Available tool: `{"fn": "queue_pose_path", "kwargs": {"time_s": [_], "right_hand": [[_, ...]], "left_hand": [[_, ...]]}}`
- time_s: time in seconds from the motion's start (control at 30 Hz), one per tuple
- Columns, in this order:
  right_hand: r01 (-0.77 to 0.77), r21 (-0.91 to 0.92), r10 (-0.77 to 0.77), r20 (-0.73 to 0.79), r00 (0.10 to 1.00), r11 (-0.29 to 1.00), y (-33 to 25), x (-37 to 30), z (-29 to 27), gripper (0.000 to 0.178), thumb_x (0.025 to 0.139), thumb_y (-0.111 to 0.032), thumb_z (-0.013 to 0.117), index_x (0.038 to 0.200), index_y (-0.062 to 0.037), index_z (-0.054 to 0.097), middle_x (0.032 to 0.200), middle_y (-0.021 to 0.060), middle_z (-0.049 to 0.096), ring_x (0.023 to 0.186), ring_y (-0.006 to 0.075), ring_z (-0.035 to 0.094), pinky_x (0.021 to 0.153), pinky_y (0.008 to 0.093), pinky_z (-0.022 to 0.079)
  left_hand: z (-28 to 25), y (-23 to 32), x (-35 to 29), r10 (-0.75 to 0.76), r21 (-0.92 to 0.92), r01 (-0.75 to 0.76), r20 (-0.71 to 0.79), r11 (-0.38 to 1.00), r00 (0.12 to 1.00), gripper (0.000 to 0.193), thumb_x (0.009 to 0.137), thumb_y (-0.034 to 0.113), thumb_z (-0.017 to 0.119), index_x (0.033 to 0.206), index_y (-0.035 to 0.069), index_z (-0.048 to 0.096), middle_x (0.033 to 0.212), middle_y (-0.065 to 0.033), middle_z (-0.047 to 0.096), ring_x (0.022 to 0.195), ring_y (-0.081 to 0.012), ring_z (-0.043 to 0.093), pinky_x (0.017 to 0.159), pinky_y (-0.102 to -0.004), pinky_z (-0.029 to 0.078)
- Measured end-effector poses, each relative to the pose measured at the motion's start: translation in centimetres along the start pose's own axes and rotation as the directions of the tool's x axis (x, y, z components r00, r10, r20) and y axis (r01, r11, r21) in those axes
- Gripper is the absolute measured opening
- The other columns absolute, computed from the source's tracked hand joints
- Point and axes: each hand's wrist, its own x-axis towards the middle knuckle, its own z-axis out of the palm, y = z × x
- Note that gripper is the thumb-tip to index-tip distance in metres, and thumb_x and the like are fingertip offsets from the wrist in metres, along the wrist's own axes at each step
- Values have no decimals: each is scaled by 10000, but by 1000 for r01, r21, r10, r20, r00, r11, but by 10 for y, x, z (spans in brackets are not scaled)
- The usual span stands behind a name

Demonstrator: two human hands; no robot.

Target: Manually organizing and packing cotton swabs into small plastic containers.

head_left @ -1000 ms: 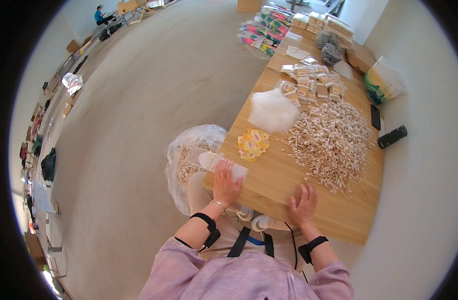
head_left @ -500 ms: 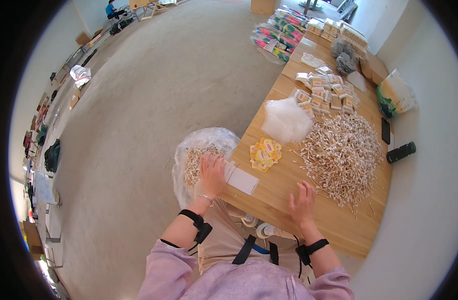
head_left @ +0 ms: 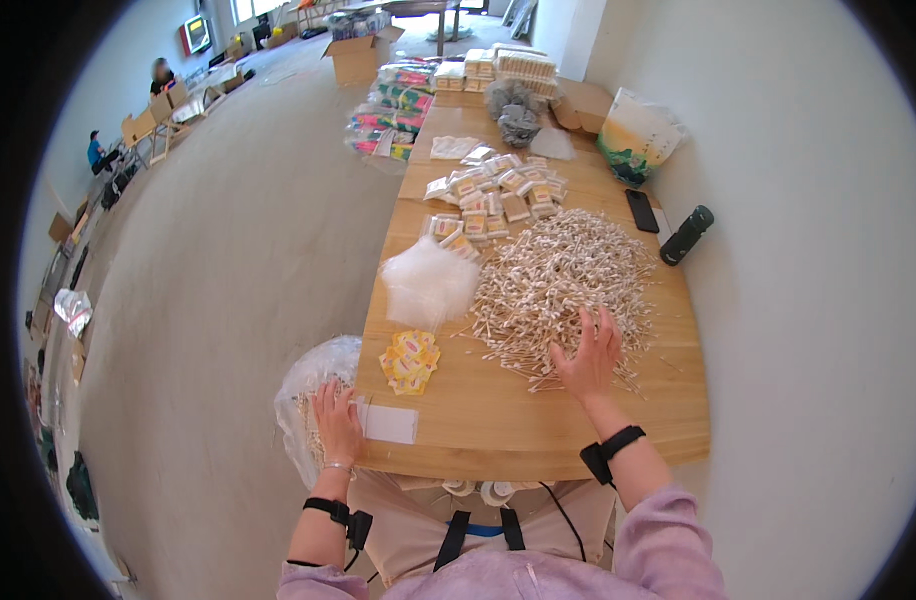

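Observation:
My right hand (head_left: 589,362) reaches over the near edge of a large heap of cotton swabs (head_left: 568,275), its fingers curved and apart, with nothing visibly gripped. At the table's left edge, my left hand (head_left: 337,425) has its fingers extended beside a clear plastic bag (head_left: 303,372) that hangs low and has loose swabs inside. A blank white card (head_left: 389,424) lies flat by that hand. Beyond the card sit a small stack of yellow printed paper slips (head_left: 410,362) and a sheaf of translucent plastic pouches (head_left: 430,283).
Several filled swab packets (head_left: 498,200) cover the table's middle. A phone (head_left: 641,211), a dark bottle (head_left: 687,235) and a green-and-white bag (head_left: 638,140) line the wall side. Grey bundles (head_left: 518,120) and stacked packs (head_left: 523,68) stand at the far end; colourful packages (head_left: 393,105) lie left of it.
The view has swung toward the right and farther down the table. My right hand has gone from bare tabletop forward to the swab heap. My left hand stays near the bag and card.

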Motion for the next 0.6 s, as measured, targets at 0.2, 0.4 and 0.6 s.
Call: {"fn": "queue_pose_path", "kwargs": {"time_s": [0.2,0.4,0.6], "right_hand": [[-86,-167,116,182,976,982,24,35,36,779,730,-568,657,1366,-194,406,1384,153,330,1294,374,276,1072,576,166],[362,-26,-358,-216,908,932,10,4,73,638,763,-411,705,1319,-195,476,1314,124,450,1235,346,385,997,533,282],[-89,319,68,77,995,943,94,64,27,354,827,-208,616,1119,-8,609,1241,190,513,1194,357,441,1027,457,334]], "left_hand": [[17,78,-1,81,-286,-59,66,956,995,492,768,53,626,1238,29,482,1377,-198,395,1297,-379,344,1112,-476,252],[65,132,-30,433,-148,-407,345,901,833,580,807,179,538,1348,7,416,1414,-224,370,1345,-374,295,1138,-478,208],[93,208,-3,416,-303,-384,47,872,908,552,837,157,530,1343,-11,386,1410,-191,365,1361,-321,294,1133,-426,244]]}}
